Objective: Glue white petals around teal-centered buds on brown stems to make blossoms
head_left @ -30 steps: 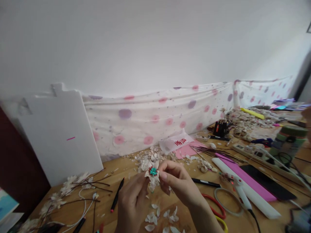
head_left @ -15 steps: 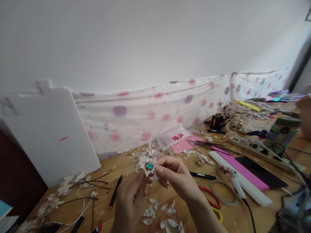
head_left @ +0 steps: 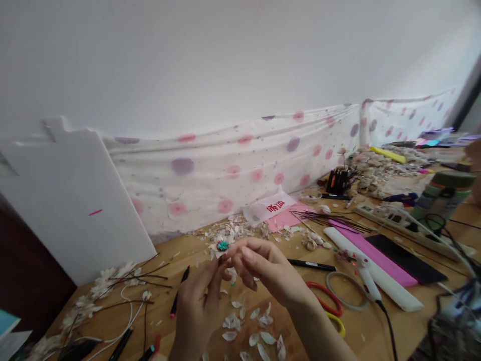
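Observation:
A small handmade flower point(head_left: 222, 245) with a teal centre, a reddish fringe and pale petals stands above the wooden table. My left hand point(head_left: 199, 298) pinches it from below; its stem end is hidden by the fingers. My right hand point(head_left: 268, 268) is curled at the flower's right side, with the index fingertip against the petals and the thumb bent behind it. What lies between those fingers is mostly hidden. Below the hands, several loose pale petals point(head_left: 267, 338) are scattered on the table.
A hot glue gun point(head_left: 366, 281), red ring point(head_left: 325, 298), grey tape ring point(head_left: 347, 291) and black marker point(head_left: 311, 264) lie right. White flower branches point(head_left: 101, 288) and a pen point(head_left: 180, 292) lie left. A white foam board point(head_left: 75, 200) leans against the wall. A petal heap point(head_left: 233, 228) lies behind.
The flower has tilted away and moved slightly up and left in view. My right fingers have shifted left, from its petal edge to lower beside its base. The view has moved a little.

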